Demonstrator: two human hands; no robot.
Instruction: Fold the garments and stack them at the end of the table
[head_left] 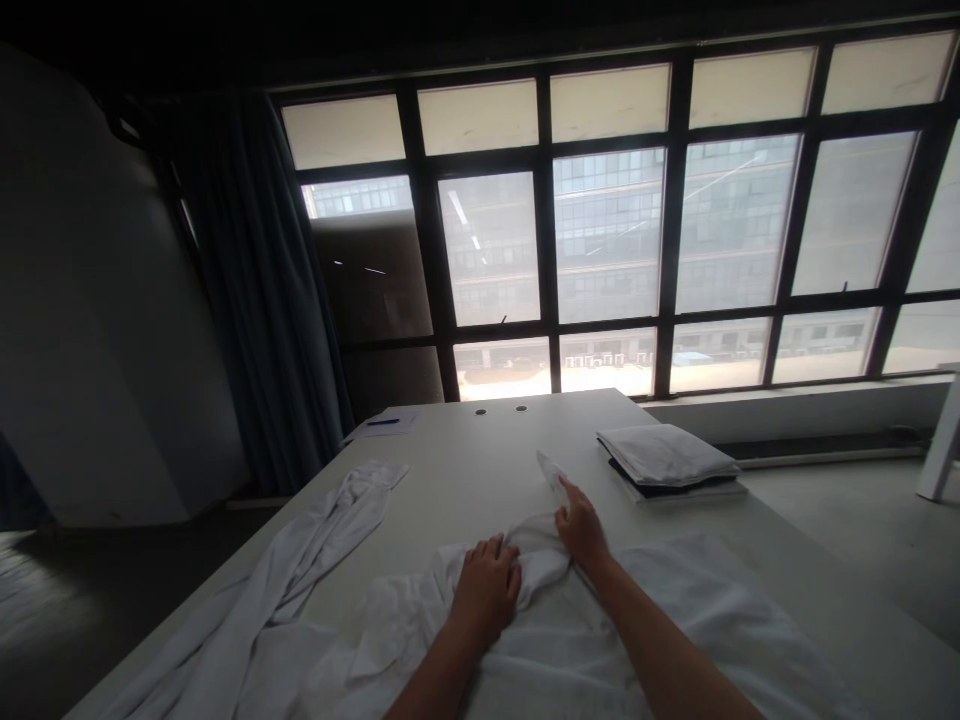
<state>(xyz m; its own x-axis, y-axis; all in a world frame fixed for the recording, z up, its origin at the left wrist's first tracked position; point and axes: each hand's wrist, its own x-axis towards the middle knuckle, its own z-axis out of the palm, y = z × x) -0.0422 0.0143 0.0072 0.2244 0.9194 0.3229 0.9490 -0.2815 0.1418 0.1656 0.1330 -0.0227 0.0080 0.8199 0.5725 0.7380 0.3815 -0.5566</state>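
Note:
A white shirt (420, 610) lies crumpled over the near part of the white table, with a long sleeve (330, 540) stretched out to the left. My left hand (486, 585) rests low on the bunched cloth, its fingers curled round a fold near the middle. Slightly farther off, my right hand (581, 525) is closed on the shirt's far edge. A pointed white flap (551, 470), which looks like a collar tip, sticks up beyond its fingers. The cloth under both palms is hidden.
A folded white cloth stack (667, 455) with a dark layer sits at the table's right edge. Paper with a blue pen (383, 421) lies at the far left corner. Two round holes mark the far tabletop. Beyond stand windows (607, 235) and a dark blue curtain (255, 290).

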